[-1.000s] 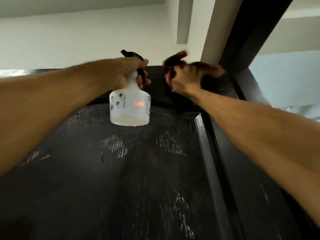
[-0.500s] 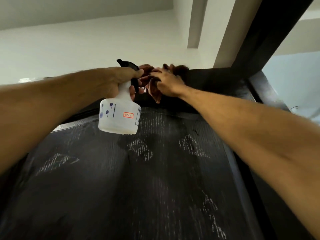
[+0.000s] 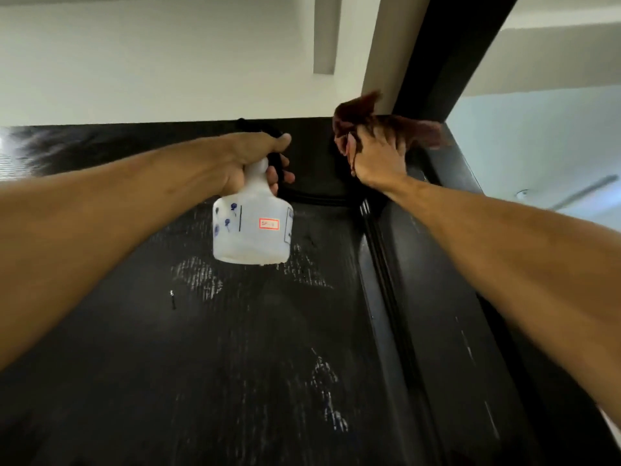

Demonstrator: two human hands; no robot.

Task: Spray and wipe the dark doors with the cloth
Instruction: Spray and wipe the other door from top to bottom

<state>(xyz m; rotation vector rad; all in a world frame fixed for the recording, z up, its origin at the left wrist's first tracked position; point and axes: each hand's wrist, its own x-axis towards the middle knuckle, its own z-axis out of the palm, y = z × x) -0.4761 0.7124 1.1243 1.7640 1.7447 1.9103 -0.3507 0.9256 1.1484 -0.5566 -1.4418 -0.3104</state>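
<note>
The cloth [image 3: 416,131] is motion-blurred; the spray bottle [image 3: 252,227] label is unreadable.

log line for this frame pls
left hand: grips spray bottle | right hand: presses cloth on door top | phase: wiping

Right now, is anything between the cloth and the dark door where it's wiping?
Nothing visible. The right hand presses the cloth against the top right corner of the door. The left hand holds the spray bottle off to the left, clear of the cloth.
</note>
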